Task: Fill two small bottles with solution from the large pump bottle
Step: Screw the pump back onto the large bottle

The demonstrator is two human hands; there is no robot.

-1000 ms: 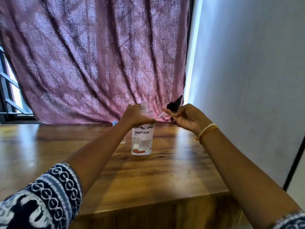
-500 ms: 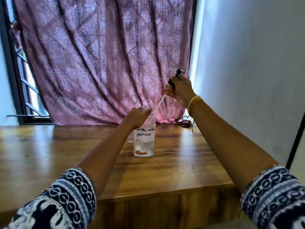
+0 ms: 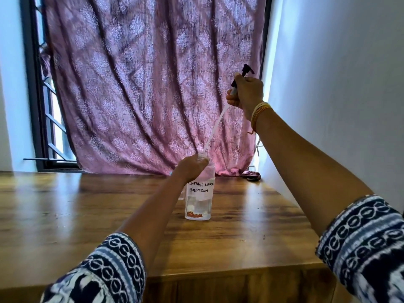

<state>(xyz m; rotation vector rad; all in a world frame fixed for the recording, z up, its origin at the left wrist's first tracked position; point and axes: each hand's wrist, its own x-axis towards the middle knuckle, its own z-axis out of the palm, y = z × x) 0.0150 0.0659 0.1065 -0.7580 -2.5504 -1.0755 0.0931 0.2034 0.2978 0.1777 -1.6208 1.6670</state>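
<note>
The large clear bottle (image 3: 198,202), labelled "contact lens solution", stands upright on the wooden table (image 3: 87,215) with a little liquid at its bottom. My left hand (image 3: 192,167) grips its shoulder just under the open neck. My right hand (image 3: 247,92) is raised high to the right, shut on the black pump head (image 3: 246,72). The pump's white dip tube (image 3: 215,130) slants down from that hand, its lower end at the bottle's mouth. A small clear bottle (image 3: 181,194) shows partly behind my left forearm; any second small bottle is hidden.
A pink patterned curtain (image 3: 142,84) hangs behind the table, with a barred window (image 3: 48,95) at the left. A white wall (image 3: 338,84) runs along the table's right side. A small dark bundle (image 3: 251,174) lies at the back right corner.
My right hand has risen up and to the right with the pump head, drawing the dip tube almost fully out of the bottle. My left hand kept its hold on the bottle.
</note>
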